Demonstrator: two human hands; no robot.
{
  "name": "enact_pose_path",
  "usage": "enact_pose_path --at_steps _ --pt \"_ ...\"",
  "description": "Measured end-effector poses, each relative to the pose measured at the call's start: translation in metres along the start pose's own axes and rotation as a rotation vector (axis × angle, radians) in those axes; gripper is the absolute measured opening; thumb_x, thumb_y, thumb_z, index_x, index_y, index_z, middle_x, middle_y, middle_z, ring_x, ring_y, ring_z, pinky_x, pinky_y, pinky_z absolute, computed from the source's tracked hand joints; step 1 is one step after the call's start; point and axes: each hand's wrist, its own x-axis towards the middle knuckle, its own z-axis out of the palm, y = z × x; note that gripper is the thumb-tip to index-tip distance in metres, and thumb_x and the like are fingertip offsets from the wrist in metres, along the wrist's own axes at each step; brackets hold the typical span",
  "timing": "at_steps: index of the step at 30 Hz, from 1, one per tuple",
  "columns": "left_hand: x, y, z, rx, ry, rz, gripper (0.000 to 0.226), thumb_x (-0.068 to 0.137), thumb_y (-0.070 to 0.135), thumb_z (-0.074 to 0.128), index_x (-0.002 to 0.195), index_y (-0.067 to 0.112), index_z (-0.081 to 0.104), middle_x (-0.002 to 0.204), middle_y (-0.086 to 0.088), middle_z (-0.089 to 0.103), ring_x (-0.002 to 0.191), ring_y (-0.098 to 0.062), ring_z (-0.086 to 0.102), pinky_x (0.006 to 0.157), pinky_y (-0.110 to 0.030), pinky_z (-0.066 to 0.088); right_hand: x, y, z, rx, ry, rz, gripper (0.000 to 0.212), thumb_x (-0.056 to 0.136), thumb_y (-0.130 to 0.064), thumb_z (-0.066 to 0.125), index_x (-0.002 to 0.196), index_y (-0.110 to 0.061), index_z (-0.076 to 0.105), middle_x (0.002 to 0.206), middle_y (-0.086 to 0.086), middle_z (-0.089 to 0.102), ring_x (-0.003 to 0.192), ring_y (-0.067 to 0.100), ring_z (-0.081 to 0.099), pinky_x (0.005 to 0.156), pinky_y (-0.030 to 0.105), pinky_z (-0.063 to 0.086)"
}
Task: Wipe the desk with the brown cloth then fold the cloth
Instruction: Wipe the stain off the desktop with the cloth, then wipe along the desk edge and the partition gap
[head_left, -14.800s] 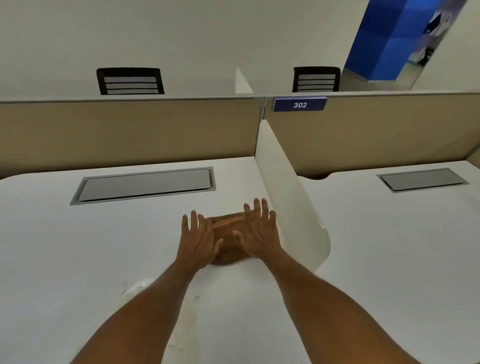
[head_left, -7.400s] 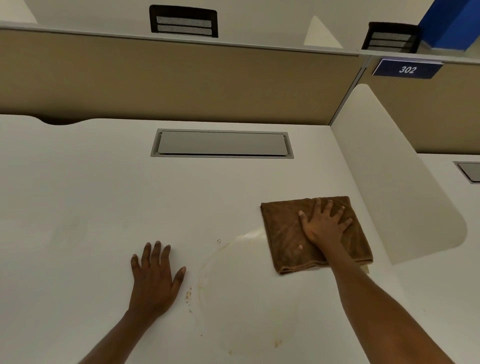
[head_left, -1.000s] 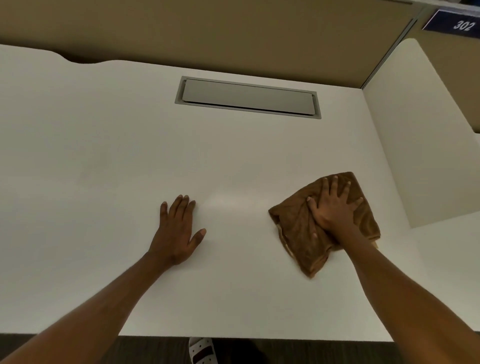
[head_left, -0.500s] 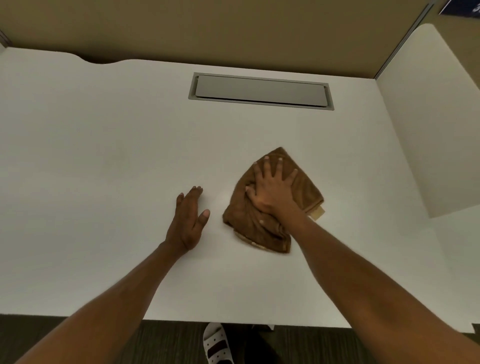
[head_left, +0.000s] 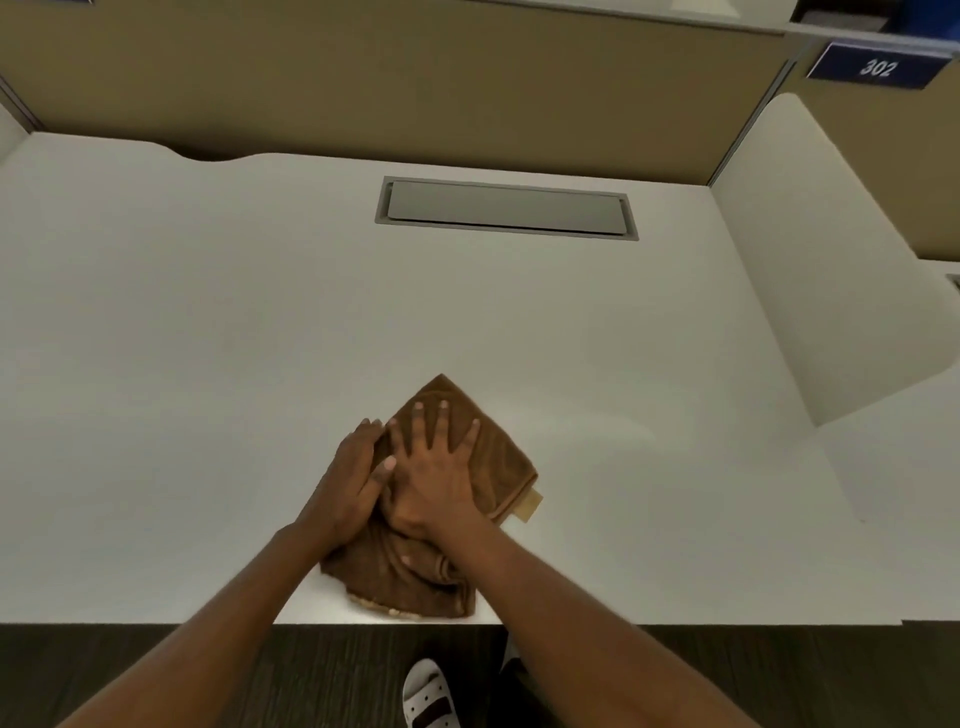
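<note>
White desk (head_left: 208, 364), brown cloth (head_left: 498, 467) dragged nearer its front edge, left hand (head_left: 348, 488) now joining right hand (head_left: 436, 473), both flat, grip apart.

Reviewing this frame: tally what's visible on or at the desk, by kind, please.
Brown cloth: 1
Hands on the cloth: 2, left hand, right hand
Grey cable hatch: 1
Number sign: 1
White sandal: 1
Total: 6

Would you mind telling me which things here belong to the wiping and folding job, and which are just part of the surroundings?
Part of the job:
- brown cloth, bunched near the front edge
- desk
- left hand and right hand, both flat on the cloth

Just there:
- grey cable hatch
- white side divider
- "302" sign
- sandal on the floor
</note>
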Motion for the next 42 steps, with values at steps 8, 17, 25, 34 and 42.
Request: enact_pose_path --at_steps 8,17,25,34,42 --pt "-0.032 0.008 0.015 0.412 -0.02 -0.001 0.069 0.091 0.049 0.011 0.15 0.016 0.02 0.16 -0.006 0.011 0.147 -0.015 0.001 0.119 -0.033 0.0 -0.066 -0.001 0.009 0.032 0.02 0.051 0.082 0.086 -0.066 0.027 0.153 -0.019 0.016 0.161 0.017 0.01 0.147 0.043 -0.003 0.106 0.073 -0.007" --pt "-0.034 0.052 0.04 0.683 -0.046 -0.077 0.081 0.085 0.064 0.004 0.145 0.019 0.034 0.154 -0.016 0.03 0.143 -0.034 0.025 0.116 -0.045 0.02 -0.111 0.033 0.01 0.092 0.017 0.228 0.088 0.082 -0.068 0.037 0.15 -0.013 0.028 0.158 0.018 0.021 0.145 0.044 0.012 0.106 0.075 0.009" --pt "-0.046 0.077 0.059 0.716 0.026 0.056 0.055 0.088 0.06 0.031 0.101 0.016 0.062 0.092 -0.007 0.065 0.083 -0.025 0.056 0.07 -0.036 0.047 -0.131 0.086 0.007 0.062 -0.04 0.396 0.095 0.082 -0.077 0.014 0.154 -0.017 0.001 0.161 0.011 -0.012 0.144 0.04 -0.021 0.105 0.071 -0.015" --pt "-0.04 0.083 0.056 0.635 -0.126 -0.071 0.053 0.072 0.078 0.051 0.087 0.028 0.042 0.089 0.004 0.058 0.077 -0.011 0.042 0.07 -0.027 0.033 -0.103 0.115 -0.04 0.135 -0.078 0.173 0.066 0.086 -0.053 0.051 0.144 -0.041 0.022 0.157 0.011 0.018 0.143 0.043 0.009 0.11 0.071 0.004" --pt "-0.032 0.103 0.055 0.457 -0.249 -0.018 0.025 0.079 0.034 0.068 0.076 0.025 0.044 0.076 0.006 0.054 0.07 -0.012 0.053 0.059 -0.024 0.035 -0.112 0.114 -0.054 0.02 -0.062 0.028 0.026 0.083 -0.035 0.065 0.103 -0.02 0.058 0.122 0.01 0.051 0.119 0.033 0.036 0.095 0.047 0.035"
